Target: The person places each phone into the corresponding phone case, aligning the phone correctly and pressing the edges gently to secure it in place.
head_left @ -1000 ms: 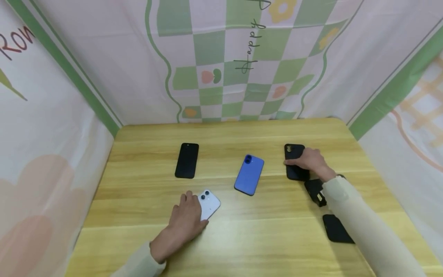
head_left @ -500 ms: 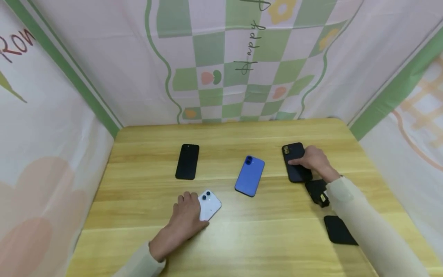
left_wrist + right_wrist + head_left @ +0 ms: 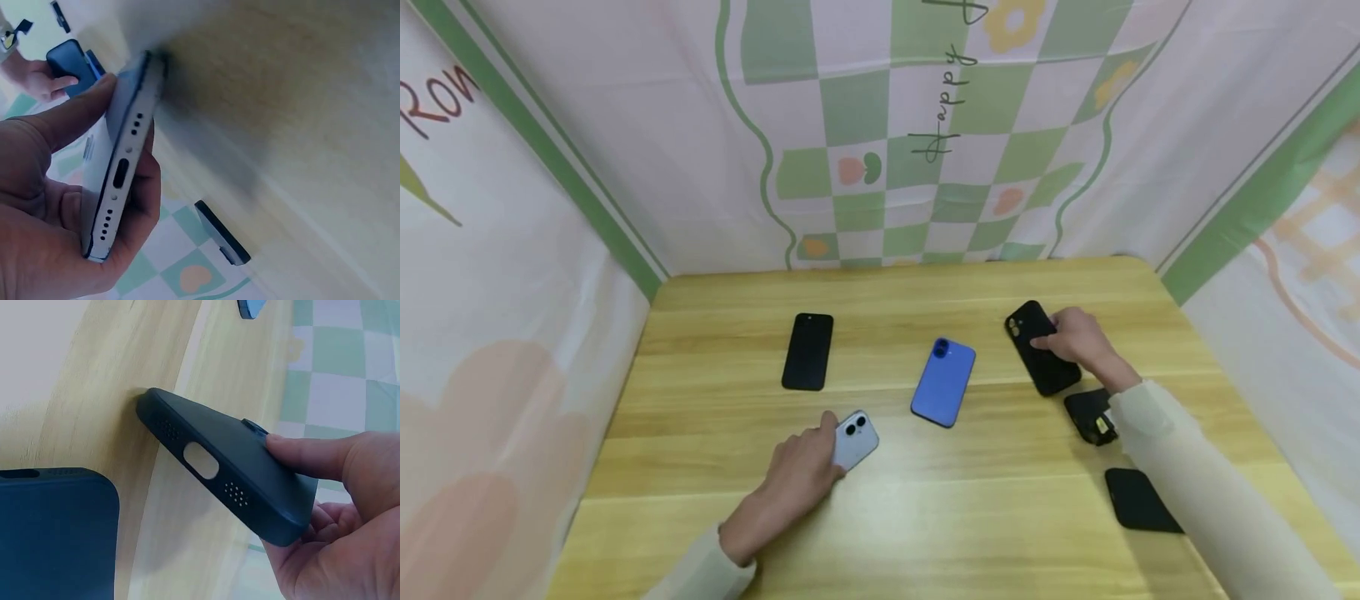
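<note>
My left hand (image 3: 800, 468) grips a white phone (image 3: 859, 439) by its long edges, its two camera lenses facing up. In the left wrist view the phone's bottom edge (image 3: 112, 209) with its charging port is visible, thumb on one side and fingers on the other. On the right, a black phone case (image 3: 1032, 332) is pinched by my right hand (image 3: 1078, 342). The right wrist view shows that the case (image 3: 231, 447) is tilted, one corner at or near the tabletop; a port opening shows through its end. Between the hands lies a blue phone (image 3: 943, 383), back up.
A black phone (image 3: 807, 352) lies at the back left of the wooden table (image 3: 925, 517). Below my right hand are another black case (image 3: 1086, 414), partly behind the sleeve, and a flat black phone or case (image 3: 1138, 498). Patterned cloth (image 3: 917, 200) hangs along the table's back edge.
The white phone has been tilted up and lifted slightly in my left hand. My right hand has raised and turned the black case, whose camera end has swung up and left.
</note>
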